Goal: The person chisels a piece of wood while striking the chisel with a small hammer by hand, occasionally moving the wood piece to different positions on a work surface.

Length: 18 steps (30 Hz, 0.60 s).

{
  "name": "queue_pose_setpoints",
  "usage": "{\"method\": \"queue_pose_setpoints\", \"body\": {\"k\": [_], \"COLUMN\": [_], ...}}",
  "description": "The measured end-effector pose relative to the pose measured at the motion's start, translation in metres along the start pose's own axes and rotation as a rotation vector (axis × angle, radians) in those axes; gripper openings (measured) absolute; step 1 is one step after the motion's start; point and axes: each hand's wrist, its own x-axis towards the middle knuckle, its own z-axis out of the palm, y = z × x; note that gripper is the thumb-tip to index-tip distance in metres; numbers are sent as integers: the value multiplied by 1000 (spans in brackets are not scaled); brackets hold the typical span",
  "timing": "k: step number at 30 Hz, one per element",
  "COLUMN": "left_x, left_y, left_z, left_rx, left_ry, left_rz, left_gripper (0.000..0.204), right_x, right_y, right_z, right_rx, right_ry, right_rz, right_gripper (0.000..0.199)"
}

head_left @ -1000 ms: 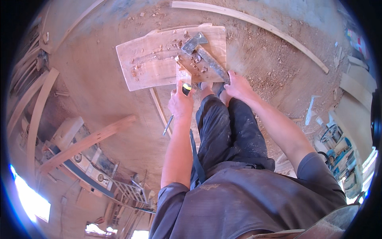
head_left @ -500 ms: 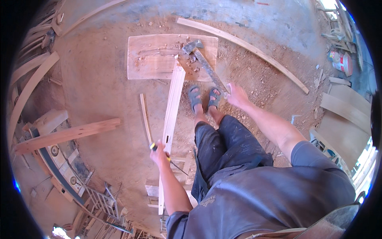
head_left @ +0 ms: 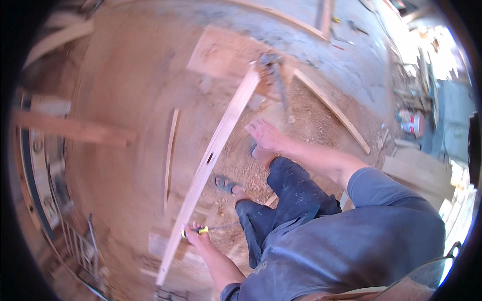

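Observation:
My left hand (head_left: 197, 236) is closed round a screwdriver (head_left: 203, 230) with a yellow and black handle, right against the lower part of a long pale timber (head_left: 224, 129). Whether those fingers also grip the timber I cannot tell. A small dark slot is cut through the timber, and its far end reaches a flat wooden board (head_left: 213, 50). My right hand (head_left: 265, 134) hangs empty with fingers stretched out, over my foot. Beyond it lies an axe (head_left: 281, 93), its head blurred beside the timber's far end and its handle pointing back towards me.
A thin strip of wood (head_left: 171, 155) lies left of the timber. A longer strip (head_left: 334, 111) crosses the dirt at right, near a white and red bucket (head_left: 412, 124). At far left, a reddish beam (head_left: 75, 129) juts out. Wood chips litter the ground.
My right hand has let go of the axe handle and drawn back towards me. The timber now slants further to the right at its far end. My feet have moved apart, and my view has turned.

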Motion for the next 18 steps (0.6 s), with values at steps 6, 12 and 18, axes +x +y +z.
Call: {"method": "queue_pose_setpoints", "body": {"k": [6,12,18], "left_x": [53,99,159], "left_y": [12,18,0], "left_z": [-50,-99,-158], "left_rx": [-169,-571,-811], "left_ry": [-14,-113,-86], "left_rz": [-1,-146,-115], "left_gripper": [61,56,52], "right_x": [93,144,85], "right_y": [-99,-162,-195], "right_z": [71,94,41], "right_rx": [-227,-286,-253], "right_ry": [-33,-737,-914], "right_rz": [-527,-274,-276], "right_gripper": [58,65,53]}}
